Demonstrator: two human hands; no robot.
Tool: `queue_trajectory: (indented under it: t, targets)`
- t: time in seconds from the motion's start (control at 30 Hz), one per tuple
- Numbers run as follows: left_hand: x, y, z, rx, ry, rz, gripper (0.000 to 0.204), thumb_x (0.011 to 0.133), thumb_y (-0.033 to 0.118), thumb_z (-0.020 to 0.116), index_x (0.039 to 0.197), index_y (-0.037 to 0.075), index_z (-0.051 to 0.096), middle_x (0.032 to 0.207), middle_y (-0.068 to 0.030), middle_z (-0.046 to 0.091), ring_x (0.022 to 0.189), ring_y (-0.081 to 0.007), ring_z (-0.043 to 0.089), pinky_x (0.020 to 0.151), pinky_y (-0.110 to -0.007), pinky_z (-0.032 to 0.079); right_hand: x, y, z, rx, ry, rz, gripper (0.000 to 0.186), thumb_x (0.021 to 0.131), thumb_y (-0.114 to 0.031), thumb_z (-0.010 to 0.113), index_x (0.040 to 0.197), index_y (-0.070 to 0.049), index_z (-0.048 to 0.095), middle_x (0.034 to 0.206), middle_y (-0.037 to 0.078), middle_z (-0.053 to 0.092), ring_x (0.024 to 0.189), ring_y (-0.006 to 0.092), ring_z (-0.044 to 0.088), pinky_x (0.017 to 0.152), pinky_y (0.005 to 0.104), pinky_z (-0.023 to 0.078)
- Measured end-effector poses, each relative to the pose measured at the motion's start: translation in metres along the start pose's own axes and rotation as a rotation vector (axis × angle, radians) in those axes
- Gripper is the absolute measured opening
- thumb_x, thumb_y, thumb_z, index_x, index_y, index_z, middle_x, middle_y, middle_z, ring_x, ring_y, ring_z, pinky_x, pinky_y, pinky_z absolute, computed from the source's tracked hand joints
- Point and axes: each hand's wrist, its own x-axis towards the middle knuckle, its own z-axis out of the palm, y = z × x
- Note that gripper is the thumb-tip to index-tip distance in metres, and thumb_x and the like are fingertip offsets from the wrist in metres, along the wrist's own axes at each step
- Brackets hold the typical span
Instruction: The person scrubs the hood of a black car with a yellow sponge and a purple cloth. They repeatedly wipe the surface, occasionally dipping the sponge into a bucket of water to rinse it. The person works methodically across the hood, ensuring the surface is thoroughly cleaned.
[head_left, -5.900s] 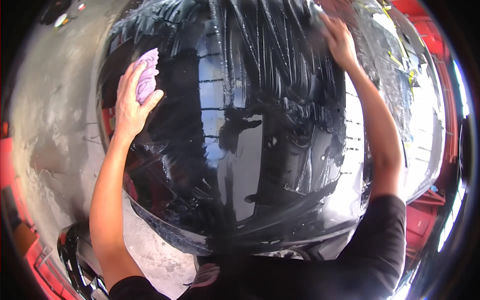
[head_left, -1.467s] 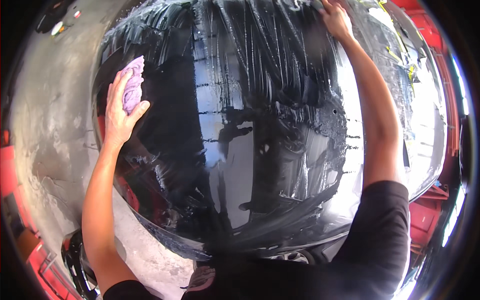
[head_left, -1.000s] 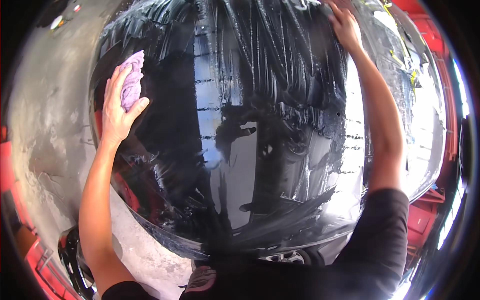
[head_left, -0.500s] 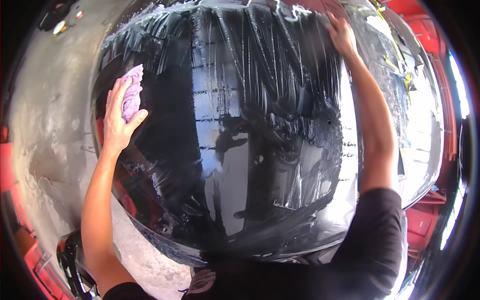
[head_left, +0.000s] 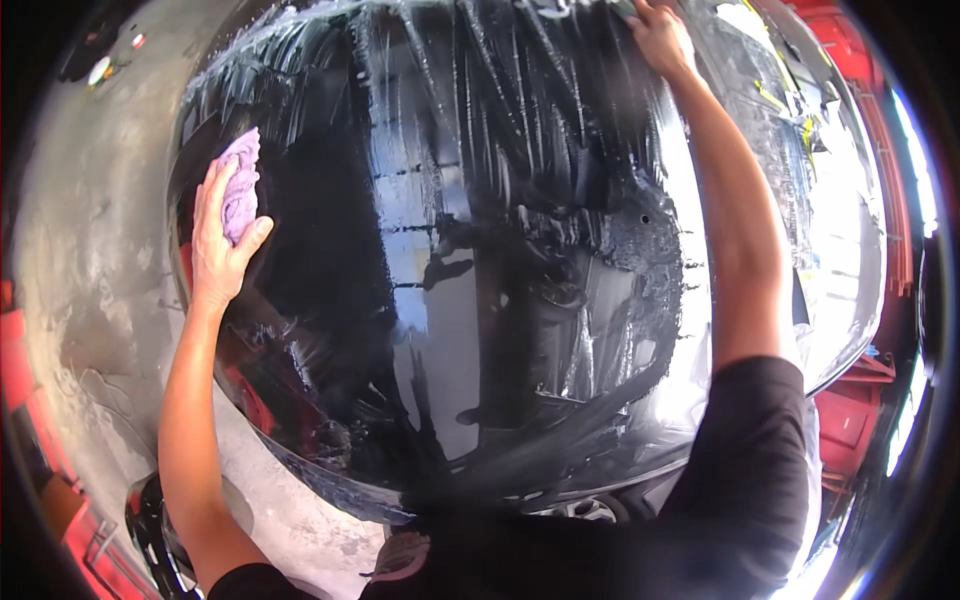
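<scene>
A large glossy black car panel point(head_left: 310, 230) fills the middle, streaked with whitish foam toward its far end and smeared wet on the near right. On its left side rests my left hand point(head_left: 222, 240), the fingers holding a crumpled purple cloth point(head_left: 240, 190) and the thumb spread away from it. Stretched far forward, my right hand point(head_left: 664, 40) is at the panel's far right edge, beside the foam. Its fingers look extended and apart, though slightly blurred and cut by the frame's top; I see nothing held in it.
Grey concrete floor point(head_left: 85, 250) lies to the left. Another glossy car surface point(head_left: 840, 250) with yellow strips stands on the right, with red equipment point(head_left: 845, 440) beyond it. A shiny black rounded object point(head_left: 150, 525) sits at the lower left, near my forearm.
My right hand has moved a little farther forward and left, toward the top of the view. The whole scene has shifted slightly left; my left hand keeps the purple cloth on the panel.
</scene>
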Motion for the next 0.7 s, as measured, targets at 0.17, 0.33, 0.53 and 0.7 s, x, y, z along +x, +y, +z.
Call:
queue_trajectory:
  t: [0.17, 0.33, 0.53, 0.7]
  targets:
    - [-0.032, -0.005, -0.025, 0.086, 0.024, -0.072, 0.084, 0.093, 0.040, 0.084, 0.162, 0.007, 0.048, 0.167, -0.0220, 0.047, 0.157, -0.0418, 0.040, 0.130, -0.052, 0.028, -0.108, -0.071, -0.044, 0.299, -0.075, -0.261, 0.058, 0.101, -0.017, 0.068, 0.158, -0.016, 0.058, 0.131, 0.023, 0.064, 0.121, 0.0440, 0.062, 0.105, 0.0495, 0.050]
    - [-0.027, -0.003, -0.018, 0.062, 0.040, -0.030, 0.085, 0.092, 0.044, 0.084, 0.162, 0.009, 0.049, 0.167, -0.0195, 0.048, 0.158, -0.0411, 0.040, 0.131, -0.054, 0.028, -0.177, -0.056, -0.099, 0.256, -0.094, -0.372, 0.062, 0.095, -0.013, 0.074, 0.156, -0.015, 0.062, 0.135, 0.020, 0.066, 0.126, 0.0421, 0.062, 0.110, 0.0500, 0.049]
    - [-0.009, -0.002, -0.005, 0.019, 0.016, -0.005, 0.085, 0.093, 0.046, 0.083, 0.162, 0.011, 0.049, 0.167, -0.0211, 0.048, 0.158, -0.0415, 0.041, 0.132, -0.053, 0.026, -0.008, -0.069, 0.000, 0.170, 0.012, -0.081, 0.046, 0.104, -0.027, 0.065, 0.148, -0.014, 0.067, 0.124, 0.029, 0.069, 0.118, 0.0488, 0.064, 0.102, 0.0555, 0.053]
    - [-0.037, -0.006, -0.028, 0.103, 0.038, -0.050, 0.086, 0.093, 0.047, 0.083, 0.163, 0.010, 0.049, 0.167, -0.0214, 0.048, 0.157, -0.0418, 0.042, 0.131, -0.056, 0.027, -0.151, -0.101, -0.072, 0.385, -0.107, -0.332, 0.060, 0.101, -0.015, 0.069, 0.160, -0.016, 0.057, 0.134, 0.019, 0.062, 0.126, 0.0412, 0.060, 0.112, 0.0522, 0.046]
